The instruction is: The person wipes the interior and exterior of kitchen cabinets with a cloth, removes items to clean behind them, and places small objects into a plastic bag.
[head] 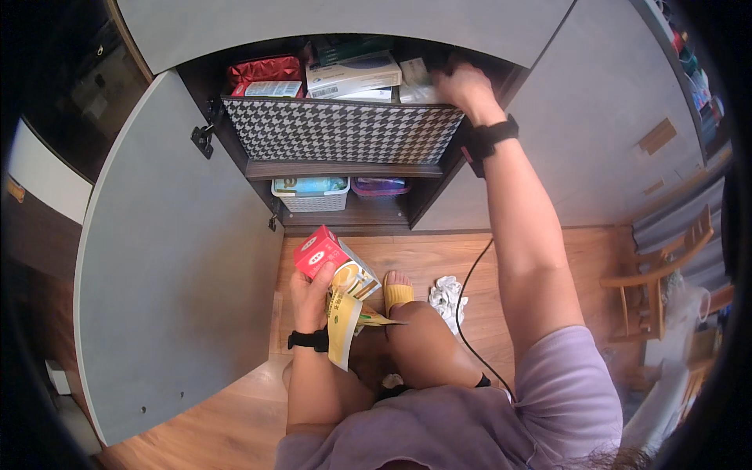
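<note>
My left hand (313, 295) holds a red and white cardboard box (338, 264) with a food picture, together with yellow printed packets or leaflets (342, 329) that hang over the wrist. Up at the cabinet, my right hand (467, 88) reaches into the right end of a houndstooth-patterned fabric bin (343, 130); its fingertips are hidden, so whether they grip anything cannot be told. Beside them in the bin lie clear plastic packaging (420, 93), white cartons (354, 73) and a shiny red package (265, 70).
A grey cabinet door (176, 264) stands open at the left. On the lower shelf sit a white plastic basket (314, 201) and a purple basket (382, 188). A crumpled white cloth (447, 299) and a black cable (464, 329) are near the knee; a wooden chair (658, 276) is at right.
</note>
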### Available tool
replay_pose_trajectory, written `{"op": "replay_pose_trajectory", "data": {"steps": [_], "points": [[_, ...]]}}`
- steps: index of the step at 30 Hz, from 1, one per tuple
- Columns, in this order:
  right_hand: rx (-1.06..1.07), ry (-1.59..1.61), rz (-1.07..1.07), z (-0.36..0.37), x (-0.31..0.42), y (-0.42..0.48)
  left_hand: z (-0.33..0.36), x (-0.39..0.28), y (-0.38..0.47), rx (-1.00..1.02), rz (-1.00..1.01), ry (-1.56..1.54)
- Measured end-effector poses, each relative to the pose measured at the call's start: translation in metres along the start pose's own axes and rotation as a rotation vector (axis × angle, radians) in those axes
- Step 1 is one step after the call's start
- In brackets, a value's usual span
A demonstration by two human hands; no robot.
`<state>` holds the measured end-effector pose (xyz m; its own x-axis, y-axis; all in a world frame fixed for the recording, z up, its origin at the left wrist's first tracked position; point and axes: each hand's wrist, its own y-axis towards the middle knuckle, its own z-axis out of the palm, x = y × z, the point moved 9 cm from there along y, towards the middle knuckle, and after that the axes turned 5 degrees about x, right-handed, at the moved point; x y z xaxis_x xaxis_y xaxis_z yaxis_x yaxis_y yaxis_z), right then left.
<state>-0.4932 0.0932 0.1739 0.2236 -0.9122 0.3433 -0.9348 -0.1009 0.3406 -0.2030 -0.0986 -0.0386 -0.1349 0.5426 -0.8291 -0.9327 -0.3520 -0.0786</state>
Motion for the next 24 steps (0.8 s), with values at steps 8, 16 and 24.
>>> {"op": "replay_pose_trajectory", "data": {"steps": [8,16,24], "points": [[0.314,-0.186,-0.428,-0.002,0.043,-0.018,-0.001,0.001,0.001,0.032,-0.012,0.0],[0.683,-0.117,-0.142,0.01,0.022,-0.011,-0.001,-0.002,0.001,0.031,-0.004,0.038],[0.523,0.014,-0.172,0.017,0.016,-0.006,0.004,0.003,0.002,0.052,-0.01,0.017]]}}
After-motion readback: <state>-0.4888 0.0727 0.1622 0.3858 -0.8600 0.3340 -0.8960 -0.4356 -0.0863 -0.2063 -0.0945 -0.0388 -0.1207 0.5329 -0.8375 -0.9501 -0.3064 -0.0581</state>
